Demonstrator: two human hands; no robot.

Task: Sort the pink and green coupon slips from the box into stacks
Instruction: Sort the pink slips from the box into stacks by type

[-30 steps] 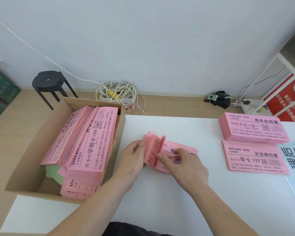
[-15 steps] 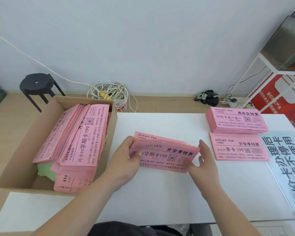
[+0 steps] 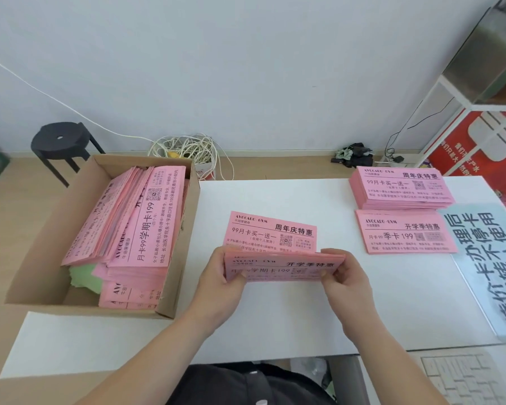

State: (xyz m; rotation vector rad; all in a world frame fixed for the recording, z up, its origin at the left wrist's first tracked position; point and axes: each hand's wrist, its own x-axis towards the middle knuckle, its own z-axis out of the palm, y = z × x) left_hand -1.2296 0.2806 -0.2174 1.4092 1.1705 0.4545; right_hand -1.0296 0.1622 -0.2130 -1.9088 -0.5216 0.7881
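**Q:** Bundle of pink slips (image 3: 284, 267): held how?

**A:** Pinched at both short ends. Left hand (image 3: 216, 276) on the left end, right hand (image 3: 345, 276) on the right end, fingers (image 3: 331, 275) curled round the edges. Lifted slightly off the white table (image 3: 275, 323), printed face tilted up toward the camera.

**Q:** Long axis?

**A:** Left to right, roughly parallel to the table's front edge.

**Q:** Placed where, relative to the sorted piles?

**A:** Well to the left of both. Far stack (image 3: 400, 187) and near stack (image 3: 403, 233) on the table's right side, long axes matching the bundle's. Hence, probably, a sideways carry to the right with no turning. Right hand nearer to both stacks.

**Q:** And the single slip (image 3: 270, 229)?

**A:** Flat on the table just behind the bundle, lower edge hidden by it. Same heading as the far stack's top slip.

**Q:** Source?

**A:** Cardboard box (image 3: 50, 229) at the left, nearer the left hand. Leaning pink slips (image 3: 135, 223) filling most of it, green slips (image 3: 84, 276) showing low at the front, beneath the pink. Much left to sort, by the look of it.
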